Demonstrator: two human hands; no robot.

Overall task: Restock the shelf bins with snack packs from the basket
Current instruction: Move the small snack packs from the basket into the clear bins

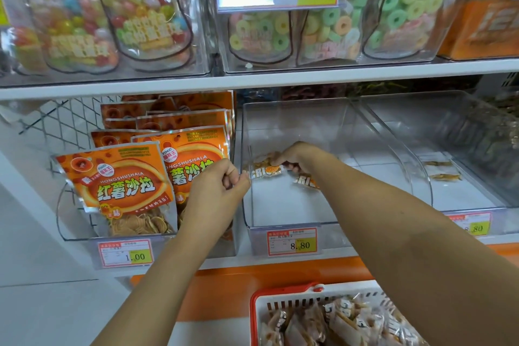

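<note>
A clear plastic bin (331, 121) stands in the middle of the lower shelf. My right hand (297, 156) reaches inside it and grips a small clear snack pack (265, 168) with orange lettering. A second small pack (306, 181) lies on the bin floor under my wrist. My left hand (222, 185) pinches the bin's left front edge with thumb and fingers. A white basket (280, 307) with a red rim and handle sits at the bottom, holding several similar packs (337, 323).
Orange chip bags (123, 185) fill the bin on the left. Another clear bin (463, 149) on the right holds a few small packs. The upper shelf carries bins of candy bags (146, 8). Price tags (292, 241) hang on the bin fronts.
</note>
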